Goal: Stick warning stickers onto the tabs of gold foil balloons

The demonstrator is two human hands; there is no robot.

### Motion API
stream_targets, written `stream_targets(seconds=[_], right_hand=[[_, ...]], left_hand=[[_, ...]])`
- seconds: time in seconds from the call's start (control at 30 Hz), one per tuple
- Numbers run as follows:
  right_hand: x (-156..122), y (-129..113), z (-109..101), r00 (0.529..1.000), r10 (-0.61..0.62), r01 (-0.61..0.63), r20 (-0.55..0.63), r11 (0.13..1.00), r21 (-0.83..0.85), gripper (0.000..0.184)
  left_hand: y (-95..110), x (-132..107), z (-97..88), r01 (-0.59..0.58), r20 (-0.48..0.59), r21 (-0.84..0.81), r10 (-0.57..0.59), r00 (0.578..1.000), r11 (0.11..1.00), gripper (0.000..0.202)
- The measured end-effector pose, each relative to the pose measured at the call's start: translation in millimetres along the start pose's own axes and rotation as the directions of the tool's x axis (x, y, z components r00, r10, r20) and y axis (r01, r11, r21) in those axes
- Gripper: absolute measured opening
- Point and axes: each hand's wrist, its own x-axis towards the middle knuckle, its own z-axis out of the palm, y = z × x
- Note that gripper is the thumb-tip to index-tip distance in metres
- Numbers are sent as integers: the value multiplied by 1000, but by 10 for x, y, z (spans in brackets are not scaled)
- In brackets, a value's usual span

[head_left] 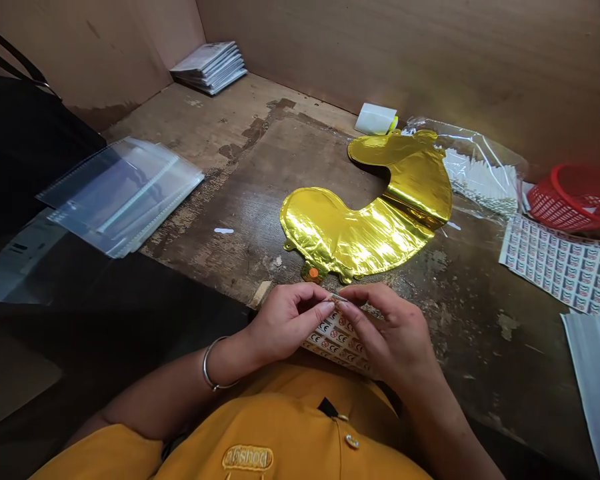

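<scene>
A flat gold foil balloon (375, 217) lies curved on the worn wooden table (230, 173), with a small orange dot at its near edge. Close to my chest, both hands hold a sheet of small printed stickers (337, 340). My left hand (285, 323) grips the sheet's top edge with fingers closed. My right hand (387, 330) pinches at the same top edge, fingertips meeting those of the left. A bangle sits on my left wrist.
A stack of clear plastic bags (125, 193) lies at the left. Another sticker sheet (565, 263) and a red basket (575, 197) are at the right, a bag of white straws (480, 173) behind the balloon, and white packets (213, 67) at the far corner.
</scene>
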Motion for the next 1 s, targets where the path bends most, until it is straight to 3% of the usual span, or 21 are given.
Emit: stream_targets(seconds=[0.13, 0.23, 0.37, 0.53, 0.67, 0.83, 1.0], right_hand=[[-24, -4, 28, 998, -23, 21, -61, 1000, -22, 8], [-21, -24, 68, 978, -147, 128, -147, 983, -128, 6], [-19, -21, 123, 899, -394, 324, -191, 891, -317, 10], [-71, 59, 171, 806, -562, 432, -183, 772, -466, 16], [-84, 103, 198, 775, -601, 458, -196, 747, -482, 19], [-45, 134, 226, 799, -569, 428, -194, 766, -480, 15], [-66, 222, 221, 763, -633, 516, -127, 717, -469, 23]], left_hand=[[-20, 6, 12, 21, -19, -6, -21, 1000, 1000, 17], [-44, -6, 19, 33, -34, -13, -34, 999, 999, 18], [-59, -12, 26, 61, -37, -34, -63, 997, 998, 19], [-51, -9, 38, 105, -56, -91, -110, 992, 990, 18], [-33, -18, 40, 148, -44, -140, -156, 987, 979, 18], [-22, -38, 40, 162, 7, -167, -163, 987, 973, 17], [0, -15, 59, 287, 14, -320, -298, 954, 903, 19]])
